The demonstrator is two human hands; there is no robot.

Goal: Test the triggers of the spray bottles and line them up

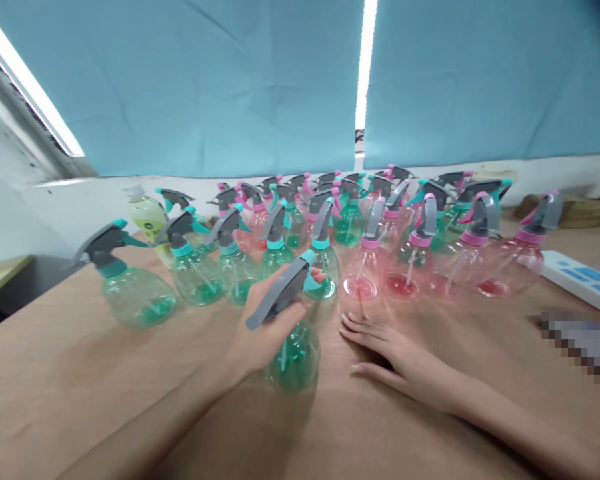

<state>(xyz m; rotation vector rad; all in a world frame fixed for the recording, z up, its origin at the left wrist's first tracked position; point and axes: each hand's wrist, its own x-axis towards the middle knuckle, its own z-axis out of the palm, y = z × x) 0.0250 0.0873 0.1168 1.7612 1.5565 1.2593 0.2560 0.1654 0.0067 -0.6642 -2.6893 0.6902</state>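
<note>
My left hand (265, 330) is wrapped round the neck of a green spray bottle (294, 360) with a grey trigger head, which stands on the brown table (80, 400) near the middle. My right hand (387, 347) lies flat on the table just right of that bottle, fingers stretched out and holding nothing. Behind both hands stand several more spray bottles: green ones (135, 293) to the left and pink ones (500, 267) to the right.
A yellowish bottle with a white cap (147, 217) stands at the back left. A white box with blue print (580, 277) lies at the right edge. Blue blinds (205, 87) cover the window behind the table.
</note>
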